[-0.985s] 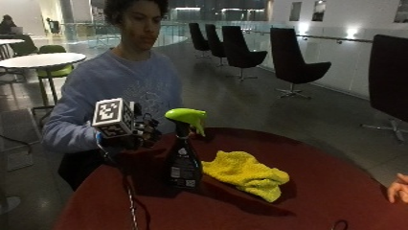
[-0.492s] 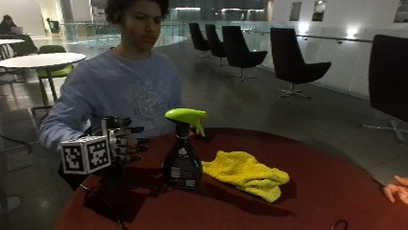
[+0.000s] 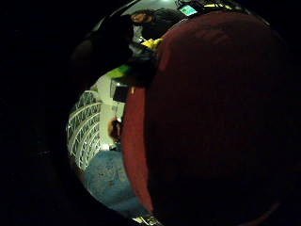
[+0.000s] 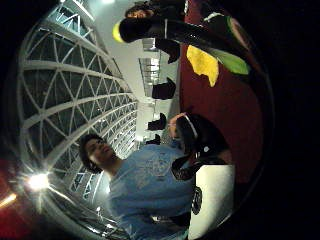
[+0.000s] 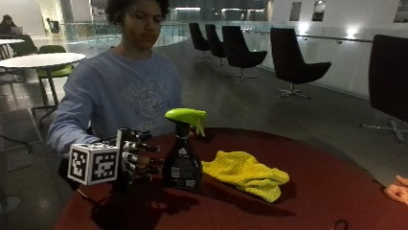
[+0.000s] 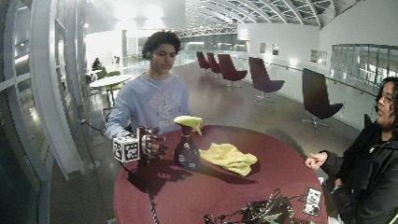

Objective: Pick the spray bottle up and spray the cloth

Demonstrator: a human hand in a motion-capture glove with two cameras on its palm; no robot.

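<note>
Standing upright on the bench [image 5: 331, 191], the spray bottle [image 5: 183, 158] points its nozzle toward the cloth [image 5: 245, 173] beside it, while the grip [image 5: 135, 160], fingers spread, hovers just beside the bottle.

A round dark red table [image 5: 331, 191] is seen in the foreground of the outside view. At its far edge, toward twelve o'clock, a person in a light blue sweatshirt [image 5: 124, 96] is seated. Behind, toward one and two o'clock, a row of dark swivel chairs [image 5: 290, 64] is lined along a glass railing. At ten o'clock a white round table [image 5: 38, 60] with a green chair [image 5: 54, 72] is placed. In the wide outside view, cables and small devices [image 6: 273, 212] are laid on the table's near edge.
</note>
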